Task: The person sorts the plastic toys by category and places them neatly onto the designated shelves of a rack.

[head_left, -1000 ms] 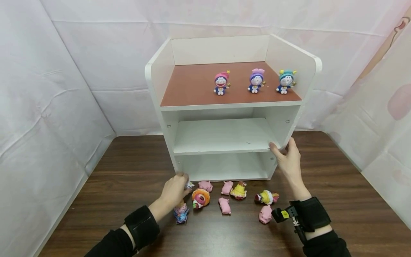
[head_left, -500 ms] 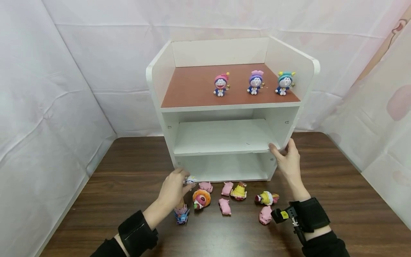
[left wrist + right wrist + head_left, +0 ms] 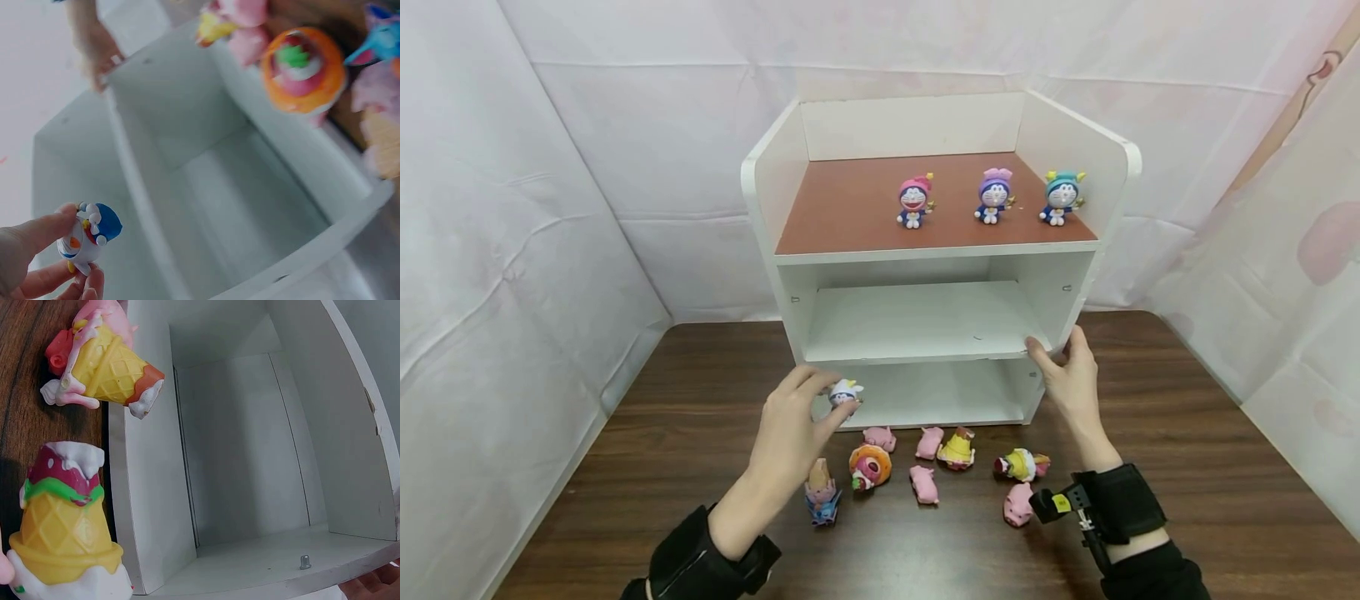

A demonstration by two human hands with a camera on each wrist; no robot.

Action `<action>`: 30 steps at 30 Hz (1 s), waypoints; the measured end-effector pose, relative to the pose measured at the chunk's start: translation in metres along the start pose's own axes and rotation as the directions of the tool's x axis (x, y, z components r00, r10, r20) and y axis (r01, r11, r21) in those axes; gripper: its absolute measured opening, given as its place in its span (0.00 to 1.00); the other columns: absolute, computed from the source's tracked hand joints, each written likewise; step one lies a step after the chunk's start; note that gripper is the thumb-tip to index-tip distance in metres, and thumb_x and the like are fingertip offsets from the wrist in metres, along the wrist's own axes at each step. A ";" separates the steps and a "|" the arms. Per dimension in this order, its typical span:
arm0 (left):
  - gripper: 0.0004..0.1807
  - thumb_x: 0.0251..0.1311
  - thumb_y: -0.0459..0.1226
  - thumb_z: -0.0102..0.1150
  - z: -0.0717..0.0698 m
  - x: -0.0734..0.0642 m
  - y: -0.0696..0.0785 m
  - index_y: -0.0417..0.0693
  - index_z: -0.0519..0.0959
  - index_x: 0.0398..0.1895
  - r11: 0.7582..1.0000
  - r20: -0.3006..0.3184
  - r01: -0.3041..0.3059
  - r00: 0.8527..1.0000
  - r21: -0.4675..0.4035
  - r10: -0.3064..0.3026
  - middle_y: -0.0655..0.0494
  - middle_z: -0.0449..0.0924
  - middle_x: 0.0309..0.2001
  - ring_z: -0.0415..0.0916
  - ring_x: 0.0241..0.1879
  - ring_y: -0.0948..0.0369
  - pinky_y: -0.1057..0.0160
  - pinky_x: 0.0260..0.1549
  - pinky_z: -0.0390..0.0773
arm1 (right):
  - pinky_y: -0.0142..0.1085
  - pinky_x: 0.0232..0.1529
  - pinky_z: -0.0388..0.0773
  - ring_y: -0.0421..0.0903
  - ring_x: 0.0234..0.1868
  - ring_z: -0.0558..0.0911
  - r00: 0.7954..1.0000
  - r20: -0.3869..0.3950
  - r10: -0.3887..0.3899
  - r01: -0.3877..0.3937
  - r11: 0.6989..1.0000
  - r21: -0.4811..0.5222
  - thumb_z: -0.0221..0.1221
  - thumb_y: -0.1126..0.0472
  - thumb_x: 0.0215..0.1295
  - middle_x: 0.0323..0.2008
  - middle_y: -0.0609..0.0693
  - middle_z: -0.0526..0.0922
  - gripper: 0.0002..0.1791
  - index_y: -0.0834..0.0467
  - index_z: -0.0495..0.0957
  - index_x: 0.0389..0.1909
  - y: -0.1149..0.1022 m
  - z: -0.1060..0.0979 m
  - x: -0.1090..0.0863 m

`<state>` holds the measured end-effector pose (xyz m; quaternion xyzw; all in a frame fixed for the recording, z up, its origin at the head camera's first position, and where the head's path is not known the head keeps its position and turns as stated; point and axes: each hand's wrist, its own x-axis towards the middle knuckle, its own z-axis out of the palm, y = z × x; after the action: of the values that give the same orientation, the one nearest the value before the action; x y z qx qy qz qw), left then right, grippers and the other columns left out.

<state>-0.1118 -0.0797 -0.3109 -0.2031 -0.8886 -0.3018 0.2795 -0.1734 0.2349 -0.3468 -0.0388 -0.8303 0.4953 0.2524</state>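
Twelve small figures are in sight. Three hatted figurines (image 3: 994, 197) stand along the front edge of the shelf's brown top (image 3: 850, 200), one near its front right corner. Four pink pigs (image 3: 923, 484), two yellow cone figures (image 3: 957, 448), one orange-ringed figure (image 3: 870, 467) and one blue figure (image 3: 822, 493) lie before the shelf's bottom front edge. The twelfth, a white-hatted figurine (image 3: 844, 393), is up in front of the lower left corner of the white shelf unit (image 3: 917, 317), pinched between the thumb and bent fingers of the left hand (image 3: 786, 429). The right hand (image 3: 1073, 379) grips the unit's right side, thumb at the front edge, fingers outside.

The left wrist view shows the held figurine's blue patch and orange spot; the right wrist view shows the waffle pattern on the yellow cones and a metal peg (image 3: 305, 562) inside the side panel.

The unit stands at the back edge of a dark wooden table (image 3: 625, 433), with white cloth (image 3: 580, 167) hung around it.
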 end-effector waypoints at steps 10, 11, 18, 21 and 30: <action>0.18 0.38 0.32 0.70 -0.027 0.021 0.020 0.34 0.79 0.36 0.992 -0.187 -0.117 0.976 -0.039 0.108 0.50 0.72 0.32 0.72 0.31 0.61 0.66 0.24 0.72 | 0.18 0.30 0.66 0.52 0.44 0.75 1.000 -0.023 -0.020 0.020 1.000 -0.023 0.55 0.60 0.59 0.45 0.62 0.74 0.23 0.67 0.63 0.52 0.003 0.000 0.000; 0.18 0.38 0.32 0.70 -0.029 0.023 0.021 0.34 0.79 0.36 0.991 -0.199 -0.127 0.973 -0.041 0.116 0.49 0.72 0.32 0.72 0.31 0.60 0.65 0.24 0.72 | 0.17 0.29 0.66 0.52 0.43 0.75 1.000 -0.023 -0.021 0.021 1.000 -0.020 0.55 0.61 0.59 0.45 0.62 0.74 0.23 0.67 0.63 0.52 0.004 0.000 0.000; 0.19 0.40 0.33 0.68 -0.044 0.041 0.028 0.31 0.77 0.37 0.987 -0.248 -0.158 0.958 -0.035 0.144 0.46 0.72 0.33 0.72 0.33 0.56 0.61 0.29 0.74 | 0.17 0.30 0.65 0.52 0.44 0.74 0.999 -0.019 -0.027 0.026 1.000 -0.016 0.55 0.60 0.59 0.46 0.62 0.74 0.23 0.67 0.63 0.53 0.002 0.001 0.000; 0.20 0.42 0.33 0.68 -0.050 0.049 0.031 0.30 0.77 0.38 0.985 -0.264 -0.172 0.951 -0.020 0.160 0.44 0.72 0.34 0.72 0.33 0.56 0.61 0.30 0.74 | 0.16 0.30 0.65 0.52 0.44 0.74 0.999 -0.020 -0.027 0.027 0.999 -0.018 0.55 0.60 0.59 0.46 0.62 0.73 0.24 0.67 0.63 0.53 0.003 0.001 0.001; 0.20 0.47 0.34 0.63 -0.062 0.076 0.036 0.28 0.75 0.41 0.975 -0.273 -0.223 0.936 0.023 0.220 0.40 0.71 0.36 0.69 0.36 0.52 0.59 0.33 0.71 | 0.18 0.30 0.66 0.52 0.45 0.74 0.999 -0.018 -0.027 0.026 0.999 -0.025 0.55 0.60 0.59 0.46 0.61 0.73 0.24 0.66 0.63 0.53 0.005 0.001 0.001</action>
<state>-0.1271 -0.0794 -0.2075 -0.2593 -0.8115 -0.2973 0.4311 -0.1761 0.2366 -0.3508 -0.0354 -0.8345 0.4814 0.2659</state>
